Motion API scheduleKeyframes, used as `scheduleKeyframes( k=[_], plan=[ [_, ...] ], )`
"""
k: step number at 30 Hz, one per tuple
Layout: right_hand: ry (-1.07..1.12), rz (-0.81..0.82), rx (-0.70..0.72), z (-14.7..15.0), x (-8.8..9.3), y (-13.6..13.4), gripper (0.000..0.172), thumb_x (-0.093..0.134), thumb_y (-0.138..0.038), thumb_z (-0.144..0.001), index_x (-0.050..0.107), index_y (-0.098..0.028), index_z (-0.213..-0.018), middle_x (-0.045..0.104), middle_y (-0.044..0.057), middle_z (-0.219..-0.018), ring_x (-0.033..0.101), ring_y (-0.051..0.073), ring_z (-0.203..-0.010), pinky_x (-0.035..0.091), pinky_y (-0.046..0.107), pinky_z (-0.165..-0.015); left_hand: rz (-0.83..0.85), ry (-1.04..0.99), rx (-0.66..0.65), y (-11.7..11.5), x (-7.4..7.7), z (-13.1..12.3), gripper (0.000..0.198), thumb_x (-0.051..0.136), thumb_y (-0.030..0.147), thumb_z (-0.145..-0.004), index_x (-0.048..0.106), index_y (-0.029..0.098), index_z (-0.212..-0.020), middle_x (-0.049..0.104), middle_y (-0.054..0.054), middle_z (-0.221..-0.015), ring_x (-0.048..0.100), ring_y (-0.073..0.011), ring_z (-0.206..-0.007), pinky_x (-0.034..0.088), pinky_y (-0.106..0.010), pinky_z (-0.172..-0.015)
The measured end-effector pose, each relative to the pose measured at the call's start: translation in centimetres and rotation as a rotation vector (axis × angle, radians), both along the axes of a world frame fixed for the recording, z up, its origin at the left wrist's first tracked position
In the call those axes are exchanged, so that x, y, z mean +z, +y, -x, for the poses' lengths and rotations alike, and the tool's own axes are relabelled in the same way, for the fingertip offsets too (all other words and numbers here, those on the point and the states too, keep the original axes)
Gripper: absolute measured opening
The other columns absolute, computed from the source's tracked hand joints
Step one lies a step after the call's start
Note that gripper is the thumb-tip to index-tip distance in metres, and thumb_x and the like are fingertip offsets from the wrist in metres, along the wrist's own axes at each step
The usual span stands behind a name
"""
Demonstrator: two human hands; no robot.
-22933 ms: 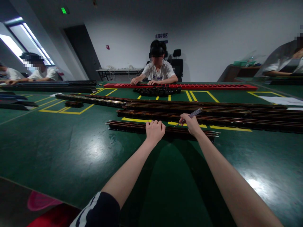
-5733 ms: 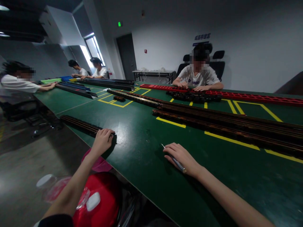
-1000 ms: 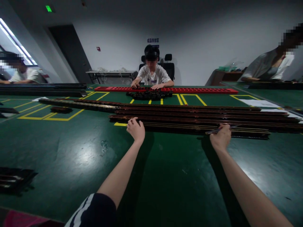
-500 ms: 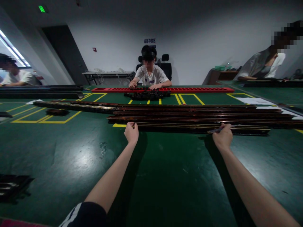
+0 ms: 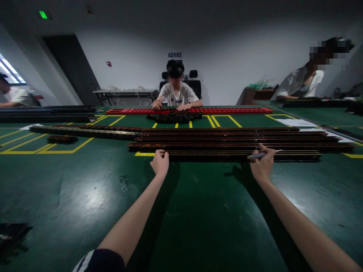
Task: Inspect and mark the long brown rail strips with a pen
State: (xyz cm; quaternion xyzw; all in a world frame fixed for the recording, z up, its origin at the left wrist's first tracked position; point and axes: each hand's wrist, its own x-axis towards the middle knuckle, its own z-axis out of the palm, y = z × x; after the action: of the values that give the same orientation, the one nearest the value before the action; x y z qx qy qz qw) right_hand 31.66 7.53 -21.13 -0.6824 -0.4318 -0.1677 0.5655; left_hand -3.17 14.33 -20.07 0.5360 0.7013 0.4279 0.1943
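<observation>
The front strip (image 5: 210, 156) is laid left to right, right of frame centre; its left end is met by the left hand (image 5: 160, 163), fingers narrow, grip uncertain; towards its right end, a tool (image 5: 256, 155) is held by the right hand (image 5: 263, 164).

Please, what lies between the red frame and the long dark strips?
In the head view, a heap of black parts and yellow tape lines lie between the red frame and the long dark strips.
</observation>
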Motion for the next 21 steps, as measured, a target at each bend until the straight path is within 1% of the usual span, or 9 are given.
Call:
scheduleKeyframes(
  k=[2,4,6,8,10,12,15,18,21],
  plan=[
    [0.008,-0.011,0.118,2.0,0.6,0.1,0.017,0.046,-0.029,-0.081,0.039,-0.022,-0.095,0.061,0.016,-0.114,0.061,0.026,-0.097,0.045,0.046,-0.087,0.003,-0.005,-0.005,0.0,0.0,-0.1,0.009,0.049,0.030,-0.086,0.054,0.023,-0.091,0.071,-0.005,-0.097,0.066,-0.0230,-0.094,0.037,-0.045,-0.098],
    [0.031,0.002,0.285,4.4,1.0,0.2,0.017,0.045,-0.032,-0.085,0.043,-0.022,-0.099,0.064,0.014,-0.112,0.064,0.023,-0.086,0.048,0.042,-0.080,0.000,-0.012,-0.004,0.0,0.0,-0.1,0.009,0.049,0.030,-0.087,0.054,0.023,-0.090,0.072,-0.005,-0.097,0.066,-0.0230,-0.094,0.037,-0.045,-0.098],
    [0.025,-0.006,0.430,6.8,1.2,0.4,0.016,0.044,-0.034,-0.088,0.047,-0.022,-0.097,0.068,0.012,-0.105,0.065,0.023,-0.087,0.048,0.042,-0.081,-0.009,-0.019,-0.002,0.2,-0.1,-0.1,0.010,0.048,0.030,-0.088,0.055,0.023,-0.089,0.072,-0.004,-0.096,0.066,-0.0230,-0.092,0.038,-0.045,-0.098],
    [0.018,0.011,0.586,9.0,1.3,0.5,0.019,0.045,-0.038,-0.090,0.052,-0.022,-0.098,0.068,0.010,-0.103,0.065,0.023,-0.092,0.047,0.042,-0.084,-0.022,-0.031,-0.005,0.3,-0.3,0.0,0.011,0.047,0.030,-0.088,0.055,0.023,-0.088,0.072,-0.004,-0.093,0.067,-0.0229,-0.090,0.039,-0.045,-0.096],
    [0.061,0.058,0.712,11.1,1.4,0.8,0.025,0.046,-0.043,-0.091,0.056,-0.023,-0.103,0.069,0.008,-0.102,0.064,0.023,-0.093,0.047,0.043,-0.085,-0.033,-0.051,-0.005,0.4,-0.4,0.1,0.011,0.047,0.029,-0.089,0.056,0.024,-0.087,0.072,-0.003,-0.090,0.067,-0.0230,-0.087,0.041,-0.045,-0.095],
    [0.153,0.103,0.807,13.0,1.4,1.3,0.031,0.045,-0.048,-0.091,0.058,-0.025,-0.109,0.069,0.006,-0.101,0.064,0.023,-0.091,0.049,0.042,-0.082,-0.040,-0.065,0.001,0.5,-0.4,0.2,0.011,0.047,0.028,-0.088,0.057,0.024,-0.085,0.072,-0.003,-0.087,0.067,-0.0229,-0.083,0.042,-0.045,-0.094],
    [0.297,0.155,0.935,15.6,1.6,2.2,0.040,0.047,-0.054,-0.089,0.062,-0.025,-0.111,0.069,0.005,-0.097,0.064,0.022,-0.089,0.051,0.039,-0.078,-0.040,-0.066,-0.002,0.6,-0.5,0.3,0.013,0.046,0.027,-0.089,0.059,0.024,-0.085,0.072,-0.003,-0.082,0.067,-0.0220,-0.078,0.043,-0.043,-0.091],
    [0.394,0.172,0.997,18.0,1.9,3.2,0.044,0.048,-0.059,-0.087,0.067,-0.022,-0.103,0.068,0.006,-0.091,0.064,0.020,-0.084,0.052,0.037,-0.076,-0.046,-0.070,-0.005,0.5,-0.4,0.4,0.018,0.044,0.026,-0.090,0.062,0.024,-0.087,0.071,-0.002,-0.077,0.067,-0.0211,-0.075,0.047,-0.039,-0.083],
    [0.481,0.136,1.052,20.0,2.2,4.2,0.048,0.049,-0.063,-0.084,0.068,-0.019,-0.091,0.067,0.006,-0.083,0.064,0.019,-0.077,0.053,0.035,-0.070,-0.040,-0.069,-0.019,0.5,-0.3,0.8,0.020,0.043,0.026,-0.091,0.064,0.023,-0.090,0.072,-0.002,-0.081,0.067,-0.0202,-0.076,0.048,-0.033,-0.074]
  ],
)
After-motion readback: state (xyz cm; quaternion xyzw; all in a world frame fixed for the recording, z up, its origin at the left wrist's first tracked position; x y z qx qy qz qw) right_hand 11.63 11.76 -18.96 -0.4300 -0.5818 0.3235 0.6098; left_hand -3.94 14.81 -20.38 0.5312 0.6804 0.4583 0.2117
